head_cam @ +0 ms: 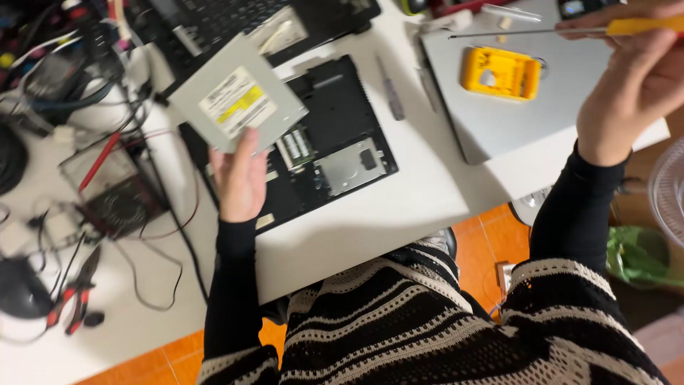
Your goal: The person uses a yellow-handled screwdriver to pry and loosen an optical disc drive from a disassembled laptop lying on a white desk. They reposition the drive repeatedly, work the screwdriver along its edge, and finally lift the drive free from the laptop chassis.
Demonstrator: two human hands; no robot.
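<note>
Grey flat drive (236,93), yellow-white label, left hand (241,178)

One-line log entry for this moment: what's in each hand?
left hand: holds grey optical drive above opened black laptop | right hand: holds yellow-handled screwdriver | silver laptop: yellow tool on top

drive (235,100): brushed matt metal, glossy paper label above left fingers (246,146)
screwdriver (570,30): yellow plastic grip, thin steel shaft
tabletop (399,207): smooth matt white
</note>
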